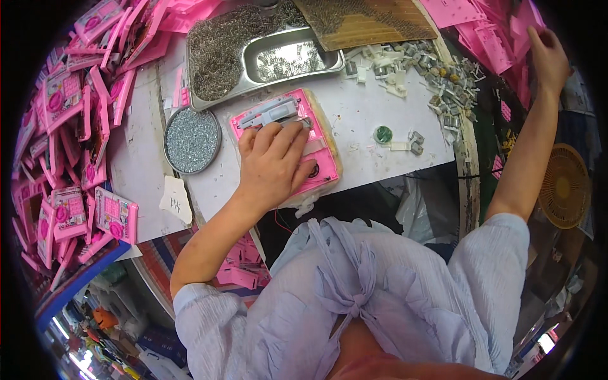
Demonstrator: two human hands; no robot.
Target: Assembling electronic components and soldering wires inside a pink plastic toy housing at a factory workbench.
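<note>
My left hand point(272, 161) rests over a pink plastic toy casing point(324, 161) on the worktable, its fingers curled onto a grey plastic part point(271, 112) at the casing's far side. The thumb is spread toward the casing's right side, near a small black round piece. What lies beneath the palm is hidden. Far out to the right, my right hand point(550, 60) pinches the edge of a pink plastic panel point(522, 31) at a heap of similar pieces point(478, 41).
Behind the casing stands a metal tray point(253, 85) of small springs, beside a wooden board point(373, 22). A round dish of tiny screws point(192, 140) sits left. Small white-and-metal parts point(443, 79) lie right. Pink toy units point(69, 209) pile up at far left; a fan point(562, 187) stands right.
</note>
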